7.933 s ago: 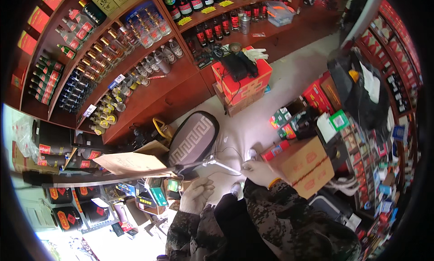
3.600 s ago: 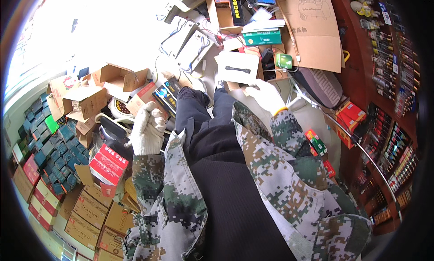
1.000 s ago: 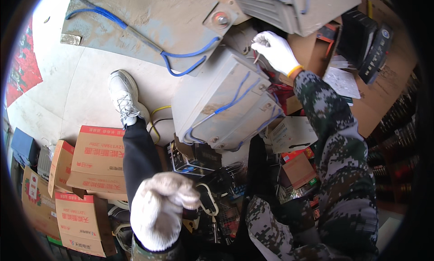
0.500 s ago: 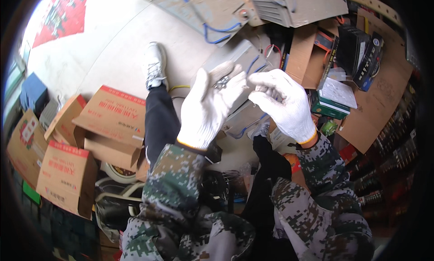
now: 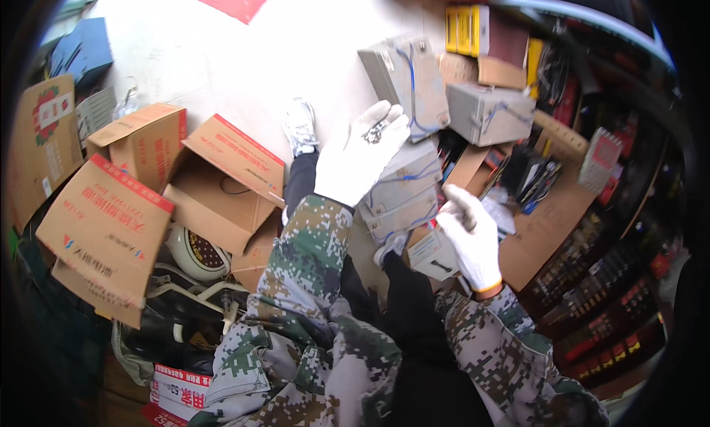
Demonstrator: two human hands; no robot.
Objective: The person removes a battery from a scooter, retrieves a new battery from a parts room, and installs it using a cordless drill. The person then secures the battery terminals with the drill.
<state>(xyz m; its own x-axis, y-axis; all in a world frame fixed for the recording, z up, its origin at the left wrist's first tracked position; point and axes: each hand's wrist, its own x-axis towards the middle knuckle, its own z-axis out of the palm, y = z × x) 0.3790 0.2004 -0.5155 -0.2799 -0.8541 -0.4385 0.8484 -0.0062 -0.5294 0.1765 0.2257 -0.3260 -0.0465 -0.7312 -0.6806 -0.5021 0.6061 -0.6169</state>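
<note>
Several small dark metal bits (image 5: 375, 133), light and quick to roll, lie cupped in the gloved left hand (image 5: 360, 157), open palm-up, best pinched singly, while the right hand (image 5: 470, 236) hangs half-curled, empty.

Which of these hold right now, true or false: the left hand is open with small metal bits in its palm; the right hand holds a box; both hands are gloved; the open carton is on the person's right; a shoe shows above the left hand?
1. The left hand is open, with small metal bits in its palm. True.
2. The right hand holds a box. False: no box is in it; its fingers are curled.
3. Both hands wear white gloves. True.
4. The open carton lies on the person's right. False: it is on the left.
5. A shoe shows up and left of the left hand. True.
</note>
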